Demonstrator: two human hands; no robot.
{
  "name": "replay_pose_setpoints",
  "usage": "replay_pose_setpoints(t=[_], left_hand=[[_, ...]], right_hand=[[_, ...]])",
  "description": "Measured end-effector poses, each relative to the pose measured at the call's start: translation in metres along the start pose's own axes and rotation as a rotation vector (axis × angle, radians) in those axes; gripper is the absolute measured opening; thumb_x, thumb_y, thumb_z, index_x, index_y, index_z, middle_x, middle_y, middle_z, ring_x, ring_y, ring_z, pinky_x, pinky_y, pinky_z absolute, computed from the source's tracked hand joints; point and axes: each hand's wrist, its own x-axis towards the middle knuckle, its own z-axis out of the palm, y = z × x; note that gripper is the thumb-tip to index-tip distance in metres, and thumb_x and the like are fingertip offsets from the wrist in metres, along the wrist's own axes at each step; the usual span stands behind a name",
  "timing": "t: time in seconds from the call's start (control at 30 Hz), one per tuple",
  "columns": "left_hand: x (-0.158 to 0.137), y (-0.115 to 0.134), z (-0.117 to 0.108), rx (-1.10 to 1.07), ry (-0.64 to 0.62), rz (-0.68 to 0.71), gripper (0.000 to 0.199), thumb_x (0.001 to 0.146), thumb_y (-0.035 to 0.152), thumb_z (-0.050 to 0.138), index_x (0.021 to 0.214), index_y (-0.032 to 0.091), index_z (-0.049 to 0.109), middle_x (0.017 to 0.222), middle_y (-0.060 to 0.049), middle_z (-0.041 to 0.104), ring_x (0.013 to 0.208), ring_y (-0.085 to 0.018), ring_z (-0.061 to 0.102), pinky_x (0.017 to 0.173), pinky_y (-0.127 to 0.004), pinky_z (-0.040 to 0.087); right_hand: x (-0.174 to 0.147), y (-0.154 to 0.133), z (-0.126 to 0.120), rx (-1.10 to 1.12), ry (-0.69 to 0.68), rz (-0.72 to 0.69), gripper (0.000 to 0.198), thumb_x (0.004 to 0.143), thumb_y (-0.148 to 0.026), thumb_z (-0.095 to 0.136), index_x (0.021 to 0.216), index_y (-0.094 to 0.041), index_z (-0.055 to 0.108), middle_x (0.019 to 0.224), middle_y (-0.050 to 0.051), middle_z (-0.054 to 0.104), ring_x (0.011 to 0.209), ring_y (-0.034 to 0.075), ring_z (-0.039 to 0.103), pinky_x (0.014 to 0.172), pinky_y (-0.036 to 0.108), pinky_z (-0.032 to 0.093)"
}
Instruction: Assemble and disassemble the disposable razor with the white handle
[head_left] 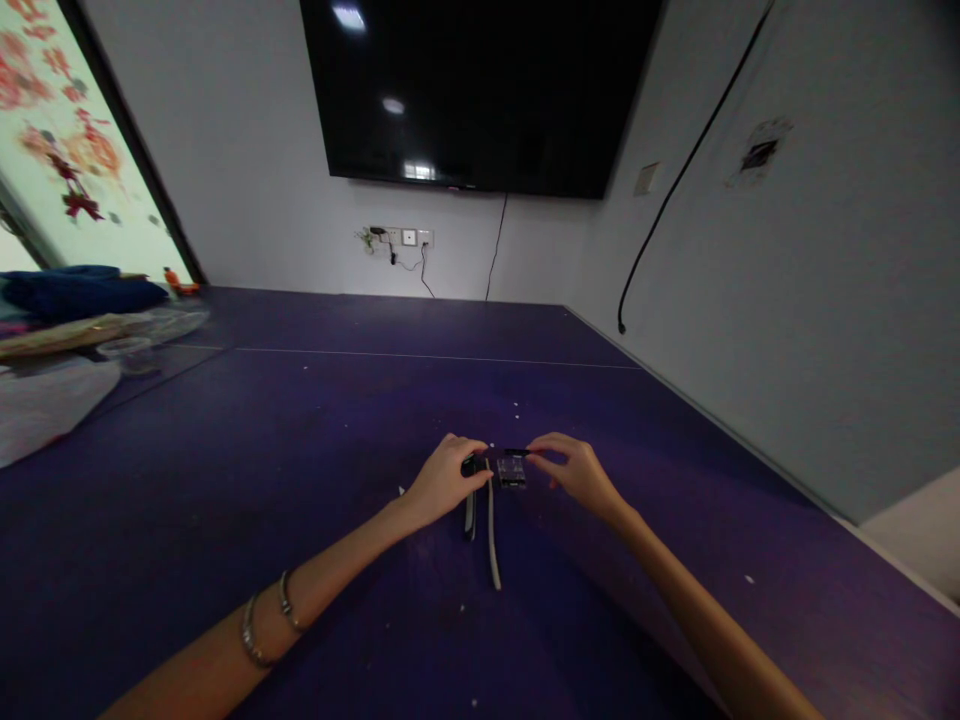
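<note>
My left hand [444, 480] is closed around a small black object [470, 465], its fingertips and thumb near the top of a pale narrow strip [493, 540]. A dark strap-like piece with a light edge [470, 515] extends below that hand; whether it joins the black object I cannot tell. Thumb and fingers of my right hand [574, 470] pinch the end of a thin black stick-like piece [515, 452]. Between both hands lies a small clear, box-like item [512, 475] with dark parts, just below the thin black piece.
The dark purple surface [300, 450] carries scattered white specks. At left are a folded blue cloth [82, 292], a clear plastic cup [131, 355] and bags. Behind are a wall-mounted television [480, 100] and sockets [409, 237]; a black cable [690, 150] hangs at right.
</note>
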Motion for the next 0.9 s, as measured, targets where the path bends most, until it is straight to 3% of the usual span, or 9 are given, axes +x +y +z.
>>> replay_pose_setpoints(t=[0.17,0.3,0.47,0.67,0.9], left_hand=[[0.016,-0.001,0.019,0.37,-0.11,0.165,0.052,0.073,0.032,0.065,0.12,0.015,0.051,0.108,-0.009,0.062,0.101,-0.025,0.048,0.087,-0.036,0.038],[0.026,0.0,0.03,0.523,-0.205,0.256,0.059,0.071,0.039,0.066,0.122,0.014,0.047,0.109,-0.01,0.061,0.103,-0.028,0.044,0.086,-0.038,0.035],[0.028,-0.005,0.035,0.556,-0.29,0.244,0.061,0.073,0.041,0.063,0.123,0.014,0.043,0.111,-0.012,0.059,0.103,-0.029,0.043,0.084,-0.038,0.032],[0.027,-0.011,0.038,0.534,-0.301,0.23,0.059,0.076,0.036,0.059,0.127,0.014,0.039,0.115,-0.013,0.057,0.105,-0.028,0.044,0.085,-0.038,0.031],[0.028,-0.014,0.041,0.511,-0.286,0.223,0.057,0.077,0.033,0.058,0.126,0.013,0.04,0.115,-0.013,0.057,0.104,-0.028,0.045,0.084,-0.038,0.032]], right_hand=[[-0.001,0.035,-0.001,-0.122,-0.018,0.06,0.023,0.076,-0.034,0.058,0.083,-0.016,0.07,0.09,0.01,0.064,0.07,0.019,0.062,0.035,0.021,0.046],[-0.002,0.037,0.002,-0.148,-0.035,0.056,0.023,0.076,-0.034,0.058,0.083,-0.016,0.071,0.09,0.01,0.065,0.075,0.02,0.062,0.043,0.023,0.049],[-0.001,0.028,0.009,-0.171,-0.064,0.02,0.019,0.077,-0.029,0.058,0.082,-0.017,0.071,0.088,0.009,0.065,0.077,0.02,0.062,0.058,0.028,0.052],[0.001,0.033,0.016,-0.205,-0.084,-0.041,0.014,0.077,-0.022,0.059,0.082,-0.017,0.071,0.087,0.008,0.065,0.079,0.017,0.061,0.074,0.03,0.049],[0.001,0.037,0.019,-0.249,-0.108,-0.052,0.014,0.077,-0.02,0.058,0.082,-0.02,0.071,0.086,0.006,0.066,0.078,0.017,0.06,0.073,0.03,0.048]])
